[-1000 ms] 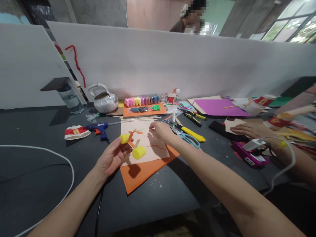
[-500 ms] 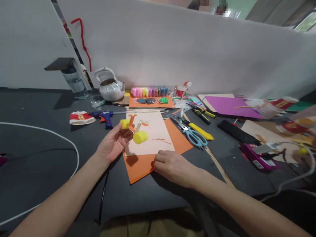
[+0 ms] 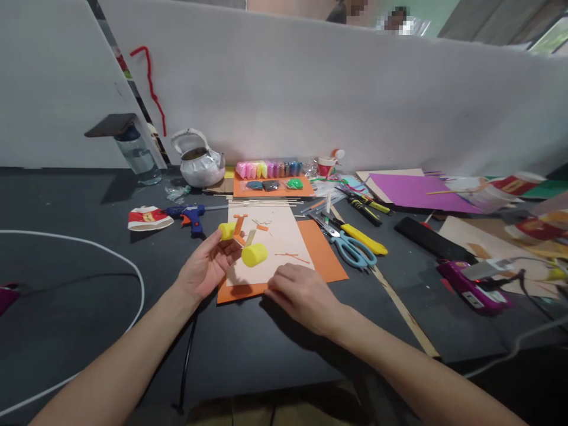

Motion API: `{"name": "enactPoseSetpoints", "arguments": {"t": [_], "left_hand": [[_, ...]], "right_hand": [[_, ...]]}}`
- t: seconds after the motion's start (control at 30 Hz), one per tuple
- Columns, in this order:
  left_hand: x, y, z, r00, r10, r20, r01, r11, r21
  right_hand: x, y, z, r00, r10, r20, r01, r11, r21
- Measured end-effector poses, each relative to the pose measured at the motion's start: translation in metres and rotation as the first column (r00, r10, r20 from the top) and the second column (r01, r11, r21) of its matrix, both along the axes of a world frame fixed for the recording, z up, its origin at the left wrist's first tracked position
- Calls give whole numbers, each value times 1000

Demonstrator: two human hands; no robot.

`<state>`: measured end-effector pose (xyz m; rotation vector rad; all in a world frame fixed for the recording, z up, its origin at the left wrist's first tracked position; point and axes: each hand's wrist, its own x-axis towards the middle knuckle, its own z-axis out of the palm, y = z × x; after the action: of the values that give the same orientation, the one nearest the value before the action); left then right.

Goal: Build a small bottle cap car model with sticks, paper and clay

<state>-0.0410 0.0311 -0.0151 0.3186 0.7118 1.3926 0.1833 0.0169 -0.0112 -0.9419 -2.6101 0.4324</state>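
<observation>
My left hand holds up a small craft model made of yellow cylinders joined by orange strips and a thin stick. The fingers are closed around its left side. My right hand lies at the front edge of an orange sheet of paper, its fingers curled in on that edge; the fingertips are hidden. On top of the orange sheet is a pale sheet with orange scraps and bits of stick on it.
Scissors and a yellow cutter lie to the right. A blue glue gun, a kettle and a water bottle stand left and behind. Clay packs sit at the back. A purple device lies right.
The orange sheet has turned, its front edge now straighter and nearer the pale sheet. My right hand has shifted slightly left with it. The craft model stays in my left hand.
</observation>
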Motion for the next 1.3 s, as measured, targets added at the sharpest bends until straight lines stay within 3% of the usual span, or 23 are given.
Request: {"name": "enactPoseSetpoints", "arguments": {"t": [0.2,0.37,0.43,0.53,0.7,0.8,0.9,1.07,1.2,1.23,1.3], "left_hand": [[10,-9,-3,979,-95,-179,108,992,66],[12,-9,-9,872,-114,-476,198,972,130],[9,-7,-11,776,-74,-627,220,963,158],[6,-6,-10,559,13,-829,253,950,185],[2,-7,-4,203,132,-970,318,928,193],[0,-7,-5,61,148,-987,361,919,160],[-1,-6,-9,-21,158,-987,390,911,137],[-9,-6,-12,-84,177,-981,398,908,130],[-20,-8,-2,-89,199,-976,349,924,157],[-22,-9,2,-29,220,-975,287,936,203],[-26,-9,10,180,329,-927,86,933,348]], "right_hand": [[10,13,19,946,-174,-275,96,956,-277],[8,26,19,933,-241,-266,139,926,-350],[12,35,17,943,-237,-232,146,925,-350],[16,50,12,963,-194,-185,125,936,-330],[12,64,-1,989,-91,-120,54,958,-280],[14,67,-6,994,-48,-94,23,969,-247],[21,70,-7,996,-9,-93,-8,982,-186],[31,76,-11,994,33,-102,-41,996,-82],[31,76,-13,995,34,-95,-39,998,-50],[30,76,-13,995,32,-92,-37,998,-47],[30,74,-12,996,29,-85,-33,998,-47]]}}
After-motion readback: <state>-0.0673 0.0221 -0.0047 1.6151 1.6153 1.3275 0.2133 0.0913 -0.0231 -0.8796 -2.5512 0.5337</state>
